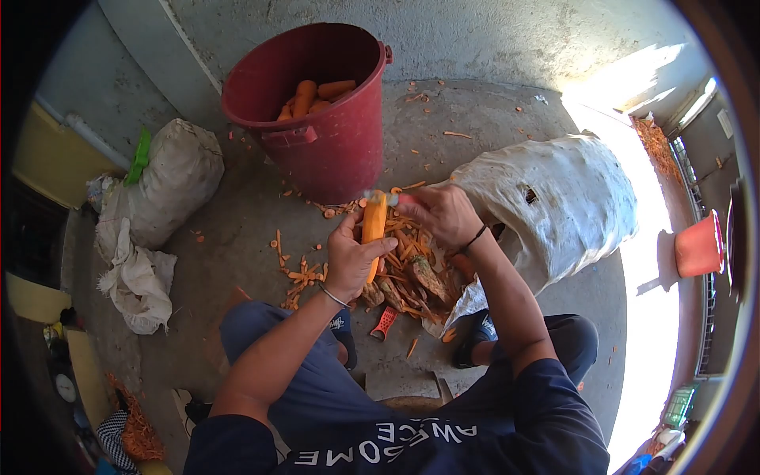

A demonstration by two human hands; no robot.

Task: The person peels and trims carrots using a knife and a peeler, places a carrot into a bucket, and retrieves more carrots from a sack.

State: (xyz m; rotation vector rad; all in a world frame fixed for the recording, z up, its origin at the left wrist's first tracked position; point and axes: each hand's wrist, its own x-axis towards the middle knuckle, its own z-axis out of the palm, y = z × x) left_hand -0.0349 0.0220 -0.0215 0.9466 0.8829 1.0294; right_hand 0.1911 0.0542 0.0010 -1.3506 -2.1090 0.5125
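My left hand [353, 260] is wrapped round a peeled orange carrot [374, 228] that stands nearly upright over the heap. In my right hand [447, 218] is a peeler [396, 199] with a reddish handle. Its blurred metal head lies against the carrot's top end. Below both hands, peelings [408, 252] and several unpeeled carrots [427, 277] are piled on the floor, partly hidden by my hands. A small red and black tool [385, 324] lies between my feet.
A dark red bucket [340, 158] with carrots [304, 98] in it stands ahead. To the right lies a large white sack [554, 202], its mouth towards the pile. Full sacks [178, 170] stand left. An orange bucket [698, 244] is at the far right.
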